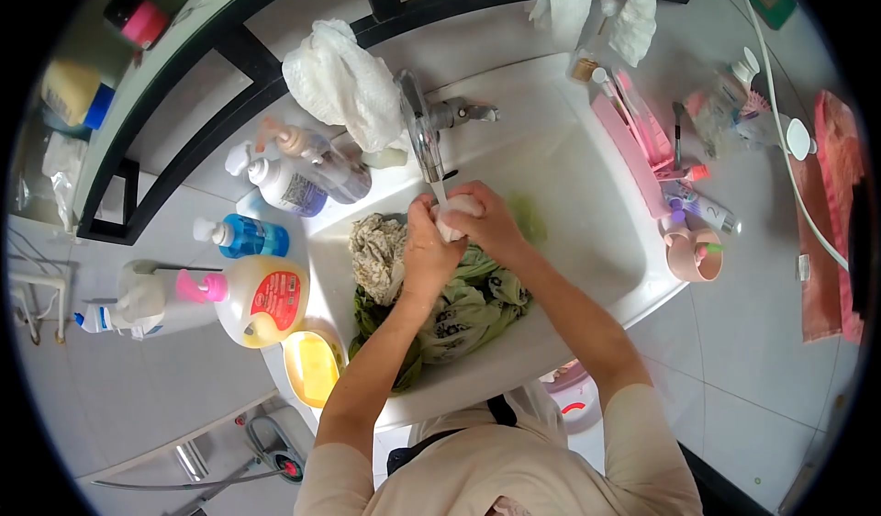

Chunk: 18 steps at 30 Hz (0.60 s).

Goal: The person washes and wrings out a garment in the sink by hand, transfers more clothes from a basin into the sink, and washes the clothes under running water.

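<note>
Both my hands meet under the running faucet (pixel 422 135), closed around a small white wet cloth (pixel 459 215). My left hand (pixel 431 252) grips it from the left, and my right hand (pixel 493 225) from the right. Water falls from the spout onto the cloth. Below my hands, wet green patterned clothes (pixel 473 309) lie bunched in the white sink (pixel 601 250). A beige patterned cloth (pixel 377 257) is heaped at the sink's left side. Part of the white cloth is hidden by my fingers.
On the left stand a large yellow pump bottle (pixel 260 302), a blue pump bottle (pixel 252 237) and a yellow soap dish (pixel 313 367). A white cloth (pixel 344 84) hangs beside the faucet from a black rail (pixel 440 0). A pink organizer (pixel 633 153) sits along the right rim.
</note>
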Each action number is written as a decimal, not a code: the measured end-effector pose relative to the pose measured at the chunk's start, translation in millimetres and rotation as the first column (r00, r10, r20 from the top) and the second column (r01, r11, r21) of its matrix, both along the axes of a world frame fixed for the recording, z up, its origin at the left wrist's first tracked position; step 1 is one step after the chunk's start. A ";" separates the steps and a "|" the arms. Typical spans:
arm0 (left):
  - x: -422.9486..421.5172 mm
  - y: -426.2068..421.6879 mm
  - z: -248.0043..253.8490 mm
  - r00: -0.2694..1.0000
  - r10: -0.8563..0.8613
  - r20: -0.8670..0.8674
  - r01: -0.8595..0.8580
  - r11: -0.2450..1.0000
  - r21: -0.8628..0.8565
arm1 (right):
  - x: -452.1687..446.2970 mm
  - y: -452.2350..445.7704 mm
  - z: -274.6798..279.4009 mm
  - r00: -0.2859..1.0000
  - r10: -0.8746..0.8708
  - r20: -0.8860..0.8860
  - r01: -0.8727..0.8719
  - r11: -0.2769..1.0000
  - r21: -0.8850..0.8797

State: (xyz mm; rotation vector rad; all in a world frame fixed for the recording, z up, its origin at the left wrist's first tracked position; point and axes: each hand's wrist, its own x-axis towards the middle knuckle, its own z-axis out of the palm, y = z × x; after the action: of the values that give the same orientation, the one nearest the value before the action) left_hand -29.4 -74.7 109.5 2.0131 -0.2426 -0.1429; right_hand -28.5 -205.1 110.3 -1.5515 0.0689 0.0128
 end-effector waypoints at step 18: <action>-13.9 -31.6 39.3 0.761 0.360 -0.540 -0.648 0.435 -0.625 | -47.9 45.4 -0.1 0.867 -0.498 -0.035 0.409 0.668 0.622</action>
State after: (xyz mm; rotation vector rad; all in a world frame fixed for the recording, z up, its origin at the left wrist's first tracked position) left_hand -43.3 -106.4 148.8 1.0371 0.4908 0.0321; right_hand -76.4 -159.6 110.2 -0.8342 0.3158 -0.4391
